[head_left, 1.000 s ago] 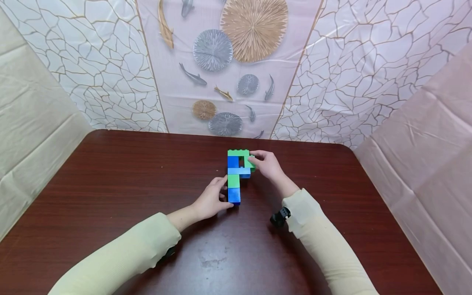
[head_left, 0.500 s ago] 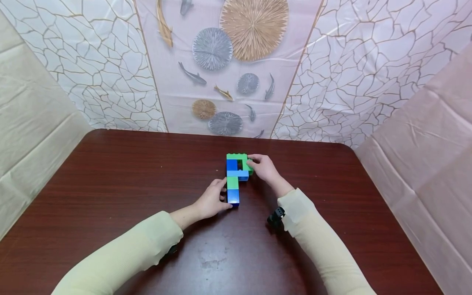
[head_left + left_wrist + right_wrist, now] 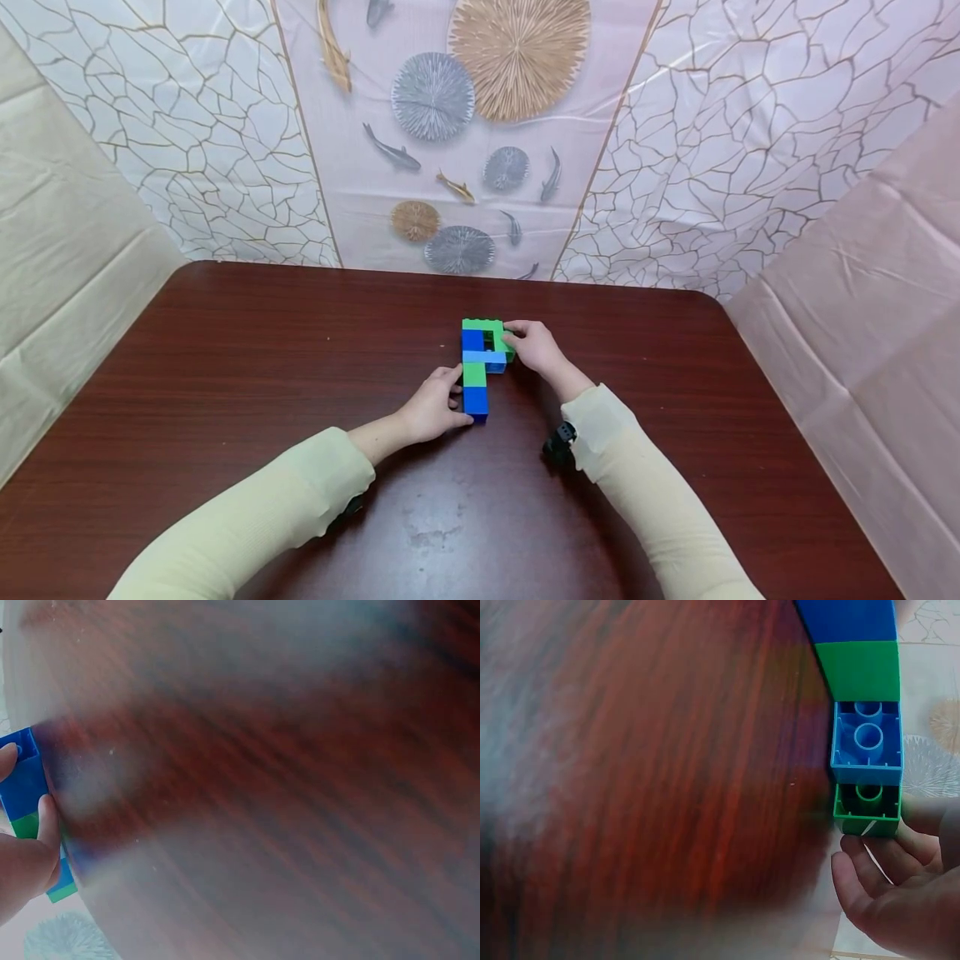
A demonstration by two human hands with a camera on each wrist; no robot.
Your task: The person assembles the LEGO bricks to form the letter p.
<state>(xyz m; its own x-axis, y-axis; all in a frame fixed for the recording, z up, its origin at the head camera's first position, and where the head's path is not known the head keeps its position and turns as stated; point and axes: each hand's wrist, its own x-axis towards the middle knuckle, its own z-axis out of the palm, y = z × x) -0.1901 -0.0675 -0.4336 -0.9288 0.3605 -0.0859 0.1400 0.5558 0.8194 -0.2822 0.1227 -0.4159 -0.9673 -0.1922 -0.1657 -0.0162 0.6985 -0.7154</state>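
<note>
A P-shaped build of blue and green toy building bricks point(image 3: 475, 375) stretches away from me over the brown table. My left hand point(image 3: 429, 408) grips its near end, with the thumb at the bottom of the dark blue brick point(image 3: 476, 402) and a finger beside the green brick above it. At the far right of the loop, my right hand point(image 3: 537, 346) holds a green brick point(image 3: 508, 342) between thumb and fingers. Right above that brick in the right wrist view, the hollow underside of a light blue brick point(image 3: 868, 739) shows. In the left wrist view, the dark blue brick point(image 3: 26, 787) lies between thumb and finger.
The dark wood table point(image 3: 225, 375) runs back to a patterned cloth backdrop point(image 3: 457, 167). Plain cloth panels point(image 3: 862, 292) flank it on both sides. Black wrist cameras point(image 3: 559, 443) sit under the sleeves.
Both hands have brought the build slightly toward me. The far-right green brick has settled closer against the loop, and the right hand has come down a little with it.
</note>
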